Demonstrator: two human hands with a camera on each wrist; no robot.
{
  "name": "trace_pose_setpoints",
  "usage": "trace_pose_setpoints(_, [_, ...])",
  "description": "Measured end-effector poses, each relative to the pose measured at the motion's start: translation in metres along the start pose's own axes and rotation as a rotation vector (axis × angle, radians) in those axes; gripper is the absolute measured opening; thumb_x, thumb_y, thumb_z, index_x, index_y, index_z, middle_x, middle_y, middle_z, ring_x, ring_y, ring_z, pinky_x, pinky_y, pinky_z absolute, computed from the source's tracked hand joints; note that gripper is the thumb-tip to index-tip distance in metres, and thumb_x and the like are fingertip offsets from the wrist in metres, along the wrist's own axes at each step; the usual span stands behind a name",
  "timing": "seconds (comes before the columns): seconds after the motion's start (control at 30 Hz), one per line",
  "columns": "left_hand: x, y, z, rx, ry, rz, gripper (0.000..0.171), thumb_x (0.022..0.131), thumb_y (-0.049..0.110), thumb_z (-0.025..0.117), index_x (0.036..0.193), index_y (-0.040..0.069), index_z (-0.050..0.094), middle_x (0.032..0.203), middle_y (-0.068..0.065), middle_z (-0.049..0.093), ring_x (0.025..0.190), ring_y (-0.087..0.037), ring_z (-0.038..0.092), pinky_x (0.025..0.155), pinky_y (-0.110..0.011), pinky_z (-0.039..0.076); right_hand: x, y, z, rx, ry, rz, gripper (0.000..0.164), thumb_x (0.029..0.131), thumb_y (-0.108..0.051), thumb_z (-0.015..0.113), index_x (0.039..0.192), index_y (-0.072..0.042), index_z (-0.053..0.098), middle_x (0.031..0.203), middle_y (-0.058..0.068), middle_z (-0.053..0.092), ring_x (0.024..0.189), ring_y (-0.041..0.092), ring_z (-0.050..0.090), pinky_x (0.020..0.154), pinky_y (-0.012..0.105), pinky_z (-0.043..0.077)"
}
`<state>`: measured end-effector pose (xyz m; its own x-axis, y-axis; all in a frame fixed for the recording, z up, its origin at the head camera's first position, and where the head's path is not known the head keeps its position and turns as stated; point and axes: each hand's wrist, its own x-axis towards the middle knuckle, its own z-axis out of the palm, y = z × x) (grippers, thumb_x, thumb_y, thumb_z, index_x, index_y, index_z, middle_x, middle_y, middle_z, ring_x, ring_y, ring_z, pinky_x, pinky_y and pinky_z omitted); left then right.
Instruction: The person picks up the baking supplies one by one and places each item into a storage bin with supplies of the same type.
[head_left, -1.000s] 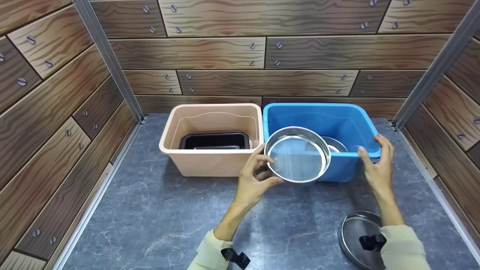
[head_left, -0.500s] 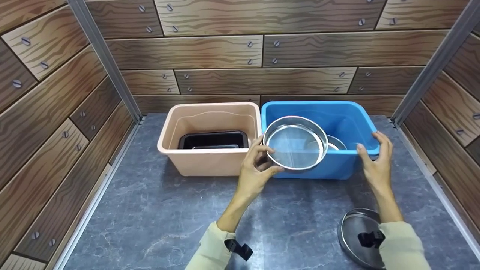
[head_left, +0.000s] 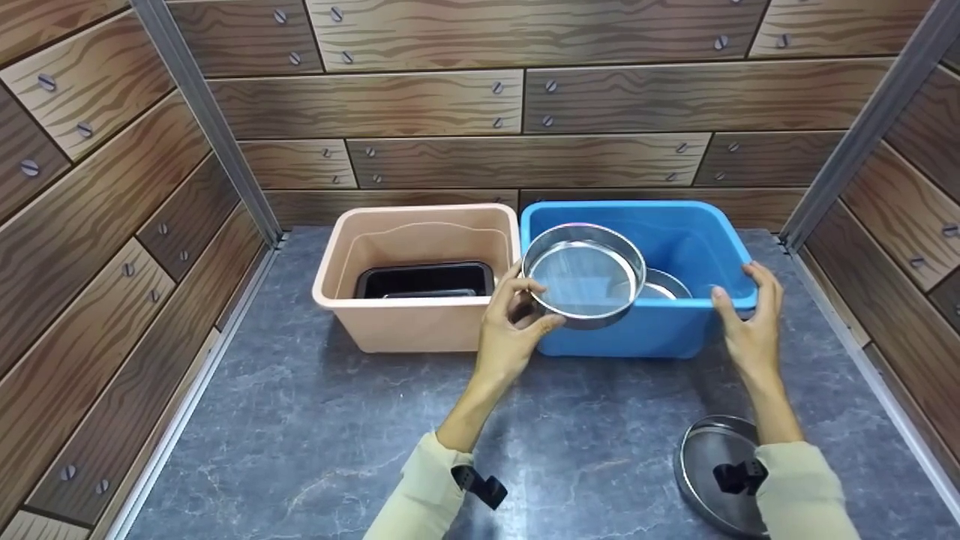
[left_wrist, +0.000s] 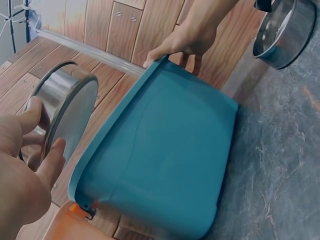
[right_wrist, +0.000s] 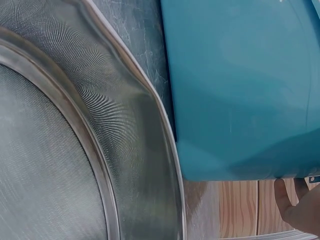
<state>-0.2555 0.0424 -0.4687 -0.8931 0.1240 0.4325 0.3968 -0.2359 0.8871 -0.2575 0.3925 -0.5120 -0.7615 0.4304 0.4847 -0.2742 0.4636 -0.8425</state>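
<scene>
My left hand (head_left: 508, 334) grips a round metal sieve (head_left: 581, 279) by its left side, thumb below and fingers at the rim. The sieve is tilted with its fine mesh facing me, overlapping the front left of the blue bin (head_left: 645, 337) in the head view. The left wrist view shows the same sieve (left_wrist: 75, 107) raised beside the bin's rim. At the bin's right front corner, my right hand (head_left: 754, 322) holds the rim between thumb and fingers. Inside the blue bin lies another round metal piece (head_left: 667, 283), partly hidden behind the front wall and the held sieve.
A beige bin (head_left: 420, 326) stands against the blue one on the left, with black rectangular trays (head_left: 424, 279) inside. On the marbled grey tabletop (head_left: 322, 420), a larger sieve (head_left: 701, 469) lies beneath my right forearm. Wood-patterned walls (head_left: 615, 112) enclose the back and sides.
My left hand has moved the sieve away from me and slightly left, further over the blue bin, tipping it a little flatter. My right hand stays on the bin's rim.
</scene>
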Motion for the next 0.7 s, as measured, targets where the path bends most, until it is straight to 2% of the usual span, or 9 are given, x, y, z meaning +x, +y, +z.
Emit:
trace_pose_setpoints(0.13, [0.006,0.000,0.002,0.008,0.026,-0.012,0.042,0.080,0.001,0.085,0.116,0.002,0.063,0.165,-0.013,0.034,0.120,-0.040,0.064,0.102,-0.047,0.055,0.001,0.001,0.000,-0.004,-0.001,0.006,0.060,0.097,-0.018,0.068,0.152,-0.004,0.046,0.160,0.012,0.035,0.146,0.027,0.032,0.124,0.033,0.020])
trace_pose_setpoints(0.27, [0.010,0.000,0.005,0.014,0.042,-0.032,0.039,0.083,0.002,0.084,0.117,0.003,0.064,0.166,-0.013,0.033,0.119,-0.041,0.064,0.099,-0.044,0.057,0.000,0.001,-0.001,0.001,0.002,0.004,0.060,0.097,-0.018,0.068,0.152,-0.005,0.047,0.160,0.012,0.034,0.146,0.027,0.032,0.122,0.031,0.020])
trace_pose_setpoints(0.33, [0.012,0.001,0.008,0.025,0.051,-0.038,0.039,0.084,0.003,0.084,0.117,0.004,0.064,0.166,-0.014,0.033,0.117,-0.038,0.066,0.099,-0.043,0.057,0.000,0.000,-0.001,0.004,0.002,0.005,0.061,0.097,-0.018,0.068,0.152,-0.005,0.047,0.160,0.011,0.034,0.147,0.027,0.031,0.122,0.030,0.020])
trace_pose_setpoints(0.53, [0.020,0.001,0.015,0.056,0.072,-0.028,0.037,0.084,0.004,0.085,0.117,0.005,0.066,0.164,-0.016,0.035,0.118,-0.042,0.066,0.098,-0.046,0.057,0.001,-0.001,-0.001,0.001,-0.003,0.015,0.062,0.097,-0.020,0.069,0.152,-0.006,0.046,0.161,0.010,0.033,0.148,0.027,0.030,0.123,0.033,0.019])
trace_pose_setpoints(0.7, [0.021,0.002,0.017,0.089,0.088,-0.048,0.037,0.085,0.008,0.085,0.117,0.009,0.068,0.165,-0.012,0.037,0.114,-0.035,0.068,0.095,-0.037,0.058,0.000,-0.002,-0.002,-0.001,-0.012,0.026,0.062,0.097,-0.021,0.068,0.153,-0.006,0.045,0.161,0.010,0.032,0.148,0.027,0.031,0.125,0.035,0.019])
